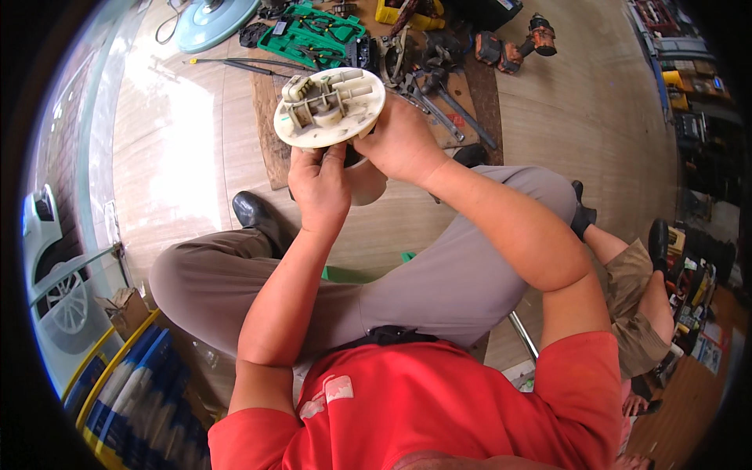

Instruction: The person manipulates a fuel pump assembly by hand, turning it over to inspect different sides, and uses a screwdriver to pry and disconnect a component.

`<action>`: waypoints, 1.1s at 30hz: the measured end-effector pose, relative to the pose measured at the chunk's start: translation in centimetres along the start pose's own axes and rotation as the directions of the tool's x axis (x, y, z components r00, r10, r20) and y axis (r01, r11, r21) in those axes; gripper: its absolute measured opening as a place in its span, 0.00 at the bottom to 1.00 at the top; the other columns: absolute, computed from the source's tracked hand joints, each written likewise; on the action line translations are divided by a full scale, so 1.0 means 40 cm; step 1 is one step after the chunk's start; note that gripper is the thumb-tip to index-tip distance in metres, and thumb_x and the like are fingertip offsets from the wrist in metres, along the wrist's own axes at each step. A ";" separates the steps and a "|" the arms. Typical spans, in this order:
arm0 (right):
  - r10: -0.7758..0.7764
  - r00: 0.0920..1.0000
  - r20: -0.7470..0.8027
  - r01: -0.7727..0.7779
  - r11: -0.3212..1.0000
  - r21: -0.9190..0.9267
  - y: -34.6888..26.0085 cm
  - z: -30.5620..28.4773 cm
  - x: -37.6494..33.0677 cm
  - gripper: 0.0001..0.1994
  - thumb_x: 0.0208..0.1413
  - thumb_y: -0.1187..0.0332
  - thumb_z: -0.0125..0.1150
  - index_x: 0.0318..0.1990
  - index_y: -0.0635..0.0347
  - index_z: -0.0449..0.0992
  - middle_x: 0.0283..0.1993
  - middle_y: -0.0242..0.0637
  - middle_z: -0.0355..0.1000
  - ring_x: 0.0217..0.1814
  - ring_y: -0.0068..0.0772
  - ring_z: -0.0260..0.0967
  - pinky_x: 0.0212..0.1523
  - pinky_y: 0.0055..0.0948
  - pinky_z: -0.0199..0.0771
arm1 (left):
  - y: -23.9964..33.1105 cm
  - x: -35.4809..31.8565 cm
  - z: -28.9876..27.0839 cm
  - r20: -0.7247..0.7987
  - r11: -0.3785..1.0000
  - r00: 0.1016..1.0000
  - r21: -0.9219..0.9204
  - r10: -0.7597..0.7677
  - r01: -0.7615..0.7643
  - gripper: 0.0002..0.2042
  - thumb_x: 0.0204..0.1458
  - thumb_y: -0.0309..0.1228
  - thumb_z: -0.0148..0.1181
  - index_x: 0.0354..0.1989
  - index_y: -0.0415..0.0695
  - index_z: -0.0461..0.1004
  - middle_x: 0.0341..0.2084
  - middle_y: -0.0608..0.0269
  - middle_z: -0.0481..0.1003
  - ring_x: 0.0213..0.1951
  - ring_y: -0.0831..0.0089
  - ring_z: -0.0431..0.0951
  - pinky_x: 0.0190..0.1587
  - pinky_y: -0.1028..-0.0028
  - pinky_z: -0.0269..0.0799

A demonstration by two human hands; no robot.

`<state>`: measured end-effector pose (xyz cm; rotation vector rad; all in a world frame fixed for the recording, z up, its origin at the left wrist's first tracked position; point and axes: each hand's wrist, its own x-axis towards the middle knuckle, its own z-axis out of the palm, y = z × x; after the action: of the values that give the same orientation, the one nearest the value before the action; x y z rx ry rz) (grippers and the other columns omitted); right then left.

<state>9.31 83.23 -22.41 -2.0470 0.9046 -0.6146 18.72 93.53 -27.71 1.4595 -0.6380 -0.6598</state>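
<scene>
1. Two large things frame the scene: the wood floor (595,117) and the seated person's grey-trousered legs, bent wide with one black shoe (252,211) planted on the left. The spread knees seem to steady the body and keep the work up over the lap.
2. Beyond the hands lies a dark board (270,133) on the floor, crowded with metal tools (442,98); it likely serves as a work mat that keeps loose parts together within reach.
3. Further off sit a green tool case (313,35), opened flat, a pale blue fan base (215,19) and an orange drill (517,47), all well apart from the hands.
4. Held above the near edge of the board is the pump unit (329,106), a dirty cream disc with moulded fittings on top and a pale cup (368,184) hanging under it. It is tilted toward the face, probably for a look at the fittings.
5. Right hand (399,141) is clasped around the disc's right rim from below, bearing the weight.
6. Left hand (317,188) grips under the near rim, fingertips curled up onto the edge.
7. Open room: bare floor lies left of the board and to the right past the drill. At the right edge another person's leg (634,298) sits close, beside the right elbow.
</scene>
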 end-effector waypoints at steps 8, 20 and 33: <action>0.046 0.999 0.008 -0.046 0.998 -0.040 -0.016 0.008 -0.009 0.15 0.45 0.70 0.66 0.43 0.62 0.75 0.42 0.52 0.75 0.45 0.57 0.72 0.46 0.45 0.73 | 0.037 0.002 -0.017 0.035 0.976 0.979 -0.084 -0.201 0.203 0.10 0.59 0.23 0.57 0.48 0.36 0.75 0.42 0.60 0.78 0.42 0.76 0.75 0.46 0.75 0.72; -0.138 0.990 -0.029 0.141 0.985 0.103 -0.017 -0.091 -0.024 0.21 0.43 0.75 0.68 0.48 0.63 0.73 0.47 0.47 0.74 0.50 0.46 0.73 0.48 0.37 0.74 | 0.067 -0.039 -0.044 0.321 0.837 0.869 0.282 0.378 -0.468 0.16 0.45 0.20 0.67 0.44 0.38 0.77 0.51 0.47 0.72 0.52 0.50 0.73 0.55 0.63 0.67; -0.381 0.912 -0.152 0.402 0.904 0.147 -0.052 -0.136 -0.042 0.22 0.42 0.74 0.69 0.49 0.66 0.73 0.44 0.45 0.74 0.46 0.43 0.74 0.46 0.33 0.73 | -0.017 -0.057 -0.026 0.282 0.933 0.934 0.220 0.217 -0.283 0.37 0.37 0.26 0.74 0.59 0.40 0.62 0.57 0.47 0.64 0.56 0.52 0.67 0.57 0.61 0.64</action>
<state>5.37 82.82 -17.82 -2.0584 0.4782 -1.0085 17.94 95.90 -28.37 1.5078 -1.1280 -0.5800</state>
